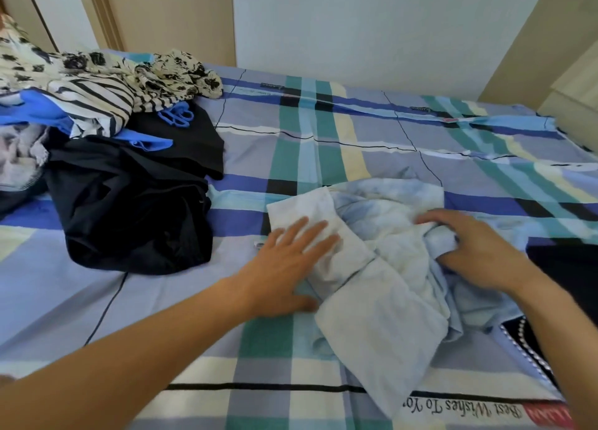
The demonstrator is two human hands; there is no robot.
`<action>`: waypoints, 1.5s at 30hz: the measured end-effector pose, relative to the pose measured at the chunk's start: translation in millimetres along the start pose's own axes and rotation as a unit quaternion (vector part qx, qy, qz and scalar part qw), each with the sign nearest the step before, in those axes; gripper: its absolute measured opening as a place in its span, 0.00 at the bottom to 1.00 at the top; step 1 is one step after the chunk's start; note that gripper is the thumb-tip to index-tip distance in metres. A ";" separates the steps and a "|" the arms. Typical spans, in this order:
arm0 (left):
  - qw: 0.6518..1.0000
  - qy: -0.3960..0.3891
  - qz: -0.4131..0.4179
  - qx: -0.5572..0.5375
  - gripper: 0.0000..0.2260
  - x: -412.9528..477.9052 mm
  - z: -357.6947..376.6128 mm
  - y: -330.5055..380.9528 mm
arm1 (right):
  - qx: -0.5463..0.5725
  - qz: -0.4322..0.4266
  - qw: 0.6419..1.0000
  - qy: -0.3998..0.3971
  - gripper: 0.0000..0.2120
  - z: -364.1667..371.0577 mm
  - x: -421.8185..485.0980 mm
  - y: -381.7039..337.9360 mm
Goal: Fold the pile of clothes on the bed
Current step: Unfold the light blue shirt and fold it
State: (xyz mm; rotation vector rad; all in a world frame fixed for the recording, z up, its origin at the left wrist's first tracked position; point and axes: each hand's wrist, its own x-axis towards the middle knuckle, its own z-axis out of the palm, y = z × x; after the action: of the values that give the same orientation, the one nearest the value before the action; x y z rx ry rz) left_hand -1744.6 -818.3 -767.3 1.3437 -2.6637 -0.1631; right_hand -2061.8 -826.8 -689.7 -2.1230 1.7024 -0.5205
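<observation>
One item is in hand and it's barely started. The pale blue top [388, 235] lies crumpled on the bed [323, 122] at about 5 o'clock from the middle of the view, right in front of the person. The left hand [291, 261] lies flat on a pale flap at the top's 9 o'clock side, fingers straight and a little spread, pressing it down. The right hand [475, 248] is at its 3 o'clock side, fingers curled into a bunched wad of the fabric. There are no neat edges yet, so I'd call this the flattening-out stage. The pile of clothes [113, 138] sits up at 10 o'clock, well apart: black stuff, stripes, floral print, something bright blue, all unfolded. A dark piece with beaded trim [530, 342] pokes in at 4 o'clock, and I can't tell if it's folded. Most of the job is left, I reckon.
</observation>
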 end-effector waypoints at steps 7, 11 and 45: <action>0.983 0.095 0.002 -0.156 0.10 13.9 17.8 8.5 | 0.109 -0.057 0.992 -0.022 0.23 23.0 -6.8 -35.4; 0.912 0.217 -0.095 -0.335 0.15 17.1 -37.6 31.0 | 0.141 -0.052 0.967 0.205 0.30 21.8 -51.4 -81.8; 0.765 0.158 -0.178 -0.598 0.10 -19.2 -297.1 -16.7 | 0.093 0.000 0.996 -0.005 0.26 -134.1 33.0 -119.4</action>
State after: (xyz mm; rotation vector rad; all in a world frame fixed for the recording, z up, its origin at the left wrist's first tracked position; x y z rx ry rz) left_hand -1665.1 -820.9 -479.9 1.1421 -1.3693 -1.2719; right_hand -2021.8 -842.1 -512.3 -1.9902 1.5833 -0.6400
